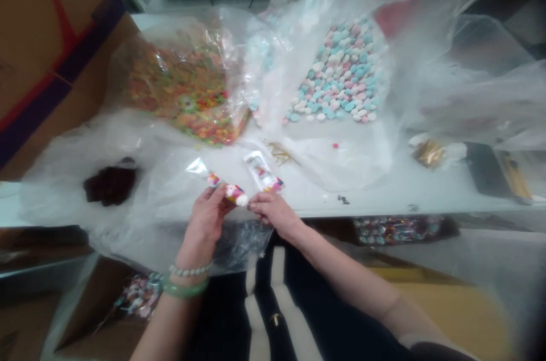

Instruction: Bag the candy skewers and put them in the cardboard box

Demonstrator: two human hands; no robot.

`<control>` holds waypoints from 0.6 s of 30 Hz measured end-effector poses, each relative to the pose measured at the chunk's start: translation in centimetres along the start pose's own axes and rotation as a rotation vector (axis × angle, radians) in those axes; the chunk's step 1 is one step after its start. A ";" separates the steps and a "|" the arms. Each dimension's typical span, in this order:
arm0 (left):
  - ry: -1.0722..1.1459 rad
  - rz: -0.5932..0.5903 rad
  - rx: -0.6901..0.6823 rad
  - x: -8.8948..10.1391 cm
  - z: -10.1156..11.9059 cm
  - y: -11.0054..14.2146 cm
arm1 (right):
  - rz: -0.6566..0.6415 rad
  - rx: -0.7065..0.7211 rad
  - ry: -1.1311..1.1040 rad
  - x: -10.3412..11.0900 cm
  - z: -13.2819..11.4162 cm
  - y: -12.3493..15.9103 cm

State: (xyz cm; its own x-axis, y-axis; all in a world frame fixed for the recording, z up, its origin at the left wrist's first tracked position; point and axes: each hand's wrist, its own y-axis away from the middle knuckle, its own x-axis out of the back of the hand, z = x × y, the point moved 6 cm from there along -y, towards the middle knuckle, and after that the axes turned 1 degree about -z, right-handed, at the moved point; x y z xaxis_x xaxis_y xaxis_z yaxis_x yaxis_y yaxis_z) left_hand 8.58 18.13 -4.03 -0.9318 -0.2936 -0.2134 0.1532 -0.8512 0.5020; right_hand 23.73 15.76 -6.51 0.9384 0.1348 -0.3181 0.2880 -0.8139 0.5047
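My left hand (207,219) is closed round a small clear packet (222,186) with a colourful print, held at the table's front edge. My right hand (272,208) pinches at the packet's open end, where a white candy (242,199) shows. A second small printed packet (264,173) lies flat on the table just beyond my right hand. Farther back, a heap of pastel candies (339,77) lies on clear plastic, and a bag of orange and yellow candies (187,94) sits to its left.
Gold twist ties (279,152) lie near the packets. A dark object (111,183) rests under plastic at left. A cardboard box (46,48) stands at far left. A gold-wrapped item (429,152) and a dark tray (497,170) sit at right. Large clear bags (447,65) cover the back.
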 end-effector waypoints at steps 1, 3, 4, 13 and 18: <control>0.001 0.000 0.009 0.1 -0.1 -0.1 | 0.023 0.055 0.133 0.1 -0.4 0.2; 0.000 0.015 0.009 0.3 -0.2 -0.2 | 0.082 0.187 0.412 0.3 -1.4 0.6; -0.003 0.026 0.002 0.3 -0.2 -0.2 | 0.114 0.248 0.536 0.3 -1.8 0.9; -0.057 -0.001 0.038 -0.4 -0.4 0.4 | 0.252 0.250 0.747 0.5 -2.3 1.1; -0.042 -0.019 0.056 -0.4 -0.8 0.7 | 0.295 0.230 0.653 1.4 -2.0 0.3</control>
State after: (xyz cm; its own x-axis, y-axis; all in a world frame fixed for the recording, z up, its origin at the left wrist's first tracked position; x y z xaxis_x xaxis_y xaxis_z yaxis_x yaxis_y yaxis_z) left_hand 9.29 17.33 -4.29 -0.9476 -0.2578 -0.1885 0.1177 -0.8306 0.5443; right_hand 25.51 16.81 -5.18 0.9135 0.1424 0.3811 0.0272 -0.9561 0.2919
